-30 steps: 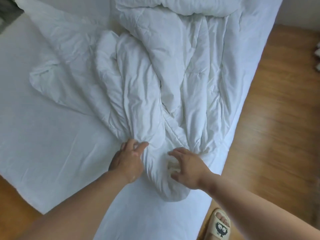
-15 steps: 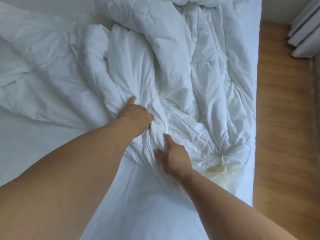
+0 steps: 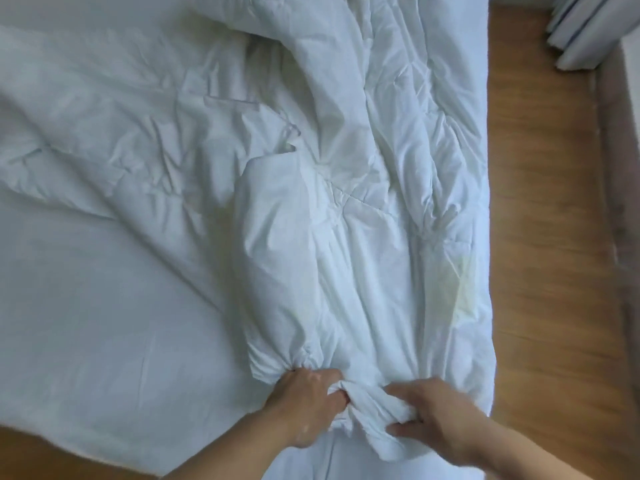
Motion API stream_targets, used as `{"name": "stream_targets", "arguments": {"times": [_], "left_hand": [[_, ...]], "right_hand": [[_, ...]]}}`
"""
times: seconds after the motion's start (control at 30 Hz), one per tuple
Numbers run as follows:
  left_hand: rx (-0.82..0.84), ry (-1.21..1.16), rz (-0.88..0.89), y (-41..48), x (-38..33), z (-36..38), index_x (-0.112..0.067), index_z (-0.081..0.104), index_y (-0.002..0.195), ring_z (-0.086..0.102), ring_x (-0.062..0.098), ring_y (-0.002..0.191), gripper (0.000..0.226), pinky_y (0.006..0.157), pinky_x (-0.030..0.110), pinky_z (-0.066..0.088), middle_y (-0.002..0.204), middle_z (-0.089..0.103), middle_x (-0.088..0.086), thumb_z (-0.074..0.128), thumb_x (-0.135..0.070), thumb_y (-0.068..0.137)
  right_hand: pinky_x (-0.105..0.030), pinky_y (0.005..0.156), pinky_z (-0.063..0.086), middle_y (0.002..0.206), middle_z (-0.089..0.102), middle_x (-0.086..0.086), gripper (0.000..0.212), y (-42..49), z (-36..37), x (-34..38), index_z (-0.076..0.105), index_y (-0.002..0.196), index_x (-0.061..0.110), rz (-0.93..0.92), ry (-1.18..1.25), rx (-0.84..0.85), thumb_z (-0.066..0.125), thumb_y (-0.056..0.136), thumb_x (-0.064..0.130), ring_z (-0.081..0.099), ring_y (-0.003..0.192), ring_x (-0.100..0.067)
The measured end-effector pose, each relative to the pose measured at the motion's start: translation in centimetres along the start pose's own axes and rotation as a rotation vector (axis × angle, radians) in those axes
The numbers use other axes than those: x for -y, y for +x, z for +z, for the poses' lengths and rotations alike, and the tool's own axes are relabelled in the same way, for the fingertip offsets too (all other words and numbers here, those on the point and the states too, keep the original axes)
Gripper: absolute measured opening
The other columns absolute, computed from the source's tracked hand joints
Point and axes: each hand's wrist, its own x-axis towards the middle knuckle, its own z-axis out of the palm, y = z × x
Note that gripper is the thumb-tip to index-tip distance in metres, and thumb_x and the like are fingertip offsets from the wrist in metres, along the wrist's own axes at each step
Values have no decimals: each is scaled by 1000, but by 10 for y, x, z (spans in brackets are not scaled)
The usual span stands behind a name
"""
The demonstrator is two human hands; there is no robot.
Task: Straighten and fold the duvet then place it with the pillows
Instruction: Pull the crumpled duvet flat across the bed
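Note:
A crumpled white duvet (image 3: 346,188) lies bunched across the right half of the bed, running from the top of the view down to the near edge. My left hand (image 3: 308,403) clenches a gathered fold of it near the bottom. Just to the right, my right hand (image 3: 433,414) grips the twisted end of the same duvet. The two hands sit close together, with a rope of cloth between them. No pillows are in view.
The white bed sheet (image 3: 97,306) covers the mattress on the left. Wooden floor (image 3: 547,202) runs along the bed's right side and shows at the bottom left corner. Pale curtains (image 3: 585,26) hang at the top right.
Both hands have pulled back toward the near edge of the bed, dragging the duvet's end with them. The duvet is stretched out longer, and both hands are now closed on bunched cloth.

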Motion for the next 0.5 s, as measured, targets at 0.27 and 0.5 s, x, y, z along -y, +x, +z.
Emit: {"name": "stream_targets", "arguments": {"times": [0.27,0.5], "left_hand": [[156,-117,-103,-77,-60,117,-27,41,134,47,25,131,46,103,35,41,143,44,3,49,-45,93],[-636,337,144,-91,6,-30,-33,50,134,50,24,125,54,97,41,47,135,47,-3,64,-30,82]], "right_hand": [[-7,88,33,108,37,29,75,-62,36,-42,38,136,69,47,-341,-25,52,76,26,55,112,-4],[-36,102,41,139,38,6,60,-53,45,55,48,135,36,47,-293,-217,60,78,49,46,126,-21]]}}
